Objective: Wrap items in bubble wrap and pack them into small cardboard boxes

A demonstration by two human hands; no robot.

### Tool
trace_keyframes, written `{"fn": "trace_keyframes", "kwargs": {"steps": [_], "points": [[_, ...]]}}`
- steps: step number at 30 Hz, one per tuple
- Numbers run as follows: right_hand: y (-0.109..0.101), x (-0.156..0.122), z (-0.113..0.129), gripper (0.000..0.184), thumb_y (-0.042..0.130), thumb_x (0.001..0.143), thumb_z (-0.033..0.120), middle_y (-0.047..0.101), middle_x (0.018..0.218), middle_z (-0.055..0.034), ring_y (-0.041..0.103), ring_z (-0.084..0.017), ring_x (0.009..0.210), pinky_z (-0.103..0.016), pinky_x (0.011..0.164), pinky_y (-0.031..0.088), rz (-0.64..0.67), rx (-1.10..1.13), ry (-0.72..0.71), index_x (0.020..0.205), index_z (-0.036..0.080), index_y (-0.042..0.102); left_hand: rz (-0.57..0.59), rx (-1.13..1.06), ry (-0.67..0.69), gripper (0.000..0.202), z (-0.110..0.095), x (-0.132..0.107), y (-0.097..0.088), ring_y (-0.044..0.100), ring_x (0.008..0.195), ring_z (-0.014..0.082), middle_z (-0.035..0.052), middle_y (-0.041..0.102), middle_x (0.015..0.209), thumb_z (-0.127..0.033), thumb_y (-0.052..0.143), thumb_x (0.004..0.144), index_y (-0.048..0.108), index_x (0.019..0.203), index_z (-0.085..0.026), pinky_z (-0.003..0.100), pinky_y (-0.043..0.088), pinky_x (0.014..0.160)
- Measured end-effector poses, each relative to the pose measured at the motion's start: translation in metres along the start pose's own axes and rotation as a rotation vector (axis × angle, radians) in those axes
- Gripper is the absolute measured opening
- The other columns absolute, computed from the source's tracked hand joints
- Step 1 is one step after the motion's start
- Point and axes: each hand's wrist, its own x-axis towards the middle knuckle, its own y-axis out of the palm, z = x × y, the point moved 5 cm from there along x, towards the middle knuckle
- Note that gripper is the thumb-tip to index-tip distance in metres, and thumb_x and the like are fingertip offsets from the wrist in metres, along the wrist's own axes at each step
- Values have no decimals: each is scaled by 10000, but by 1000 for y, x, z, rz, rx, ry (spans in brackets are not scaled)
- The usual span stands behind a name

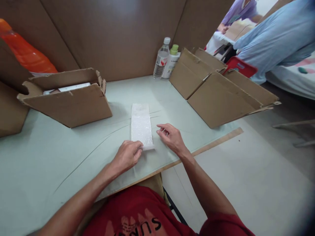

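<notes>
A white, bubbly plastic strip [140, 124] lies lengthwise on the pale green table [73, 154], its near end toward me. My left hand [127, 155] has its fingers curled and pinches the strip's near left corner. My right hand [171, 137] rests just right of the strip's near end, fingers bent and pressed together, thumb and forefinger close; whether anything small is between them I cannot make out.
An open cardboard box [71, 101] with white items stands at the left, two more cardboard boxes [216, 91] at the right. A water bottle [161, 60] and a green-capped bottle [172, 62] stand by the cardboard back wall. Other people in light blue and purple work at the far right.
</notes>
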Motion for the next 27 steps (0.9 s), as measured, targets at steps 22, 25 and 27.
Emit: {"fn": "trace_keyframes", "kwargs": {"steps": [22, 25, 27], "points": [[55, -39, 40, 191, 503, 933, 75, 705, 977, -105, 556, -224, 827, -374, 751, 349, 271, -519, -667, 948, 154, 676, -181, 51, 302, 497, 20, -4, -8, 567, 1189, 297, 152, 627, 1268, -124, 554, 810, 571, 1305, -165, 470, 429, 1031], [55, -20, 35, 186, 553, 853, 46, 729, 904, -78, 594, -208, 814, -355, 772, 364, 345, -376, -529, 919, 157, 687, -123, -20, 300, 694, 27, -17, 2, 510, 1303, 326, 168, 580, 1382, -143, 589, 744, 476, 1429, -161, 506, 389, 1095], [51, -6, 31, 208, 567, 812, 39, 737, 848, -37, 614, -178, 774, -325, 778, 385, 420, -220, -371, 904, 174, 695, -130, -65, 233, 675, 32, -18, 5, 534, 1280, 314, 166, 603, 1369, -139, 560, 770, 476, 1439, -157, 504, 401, 1086]]}}
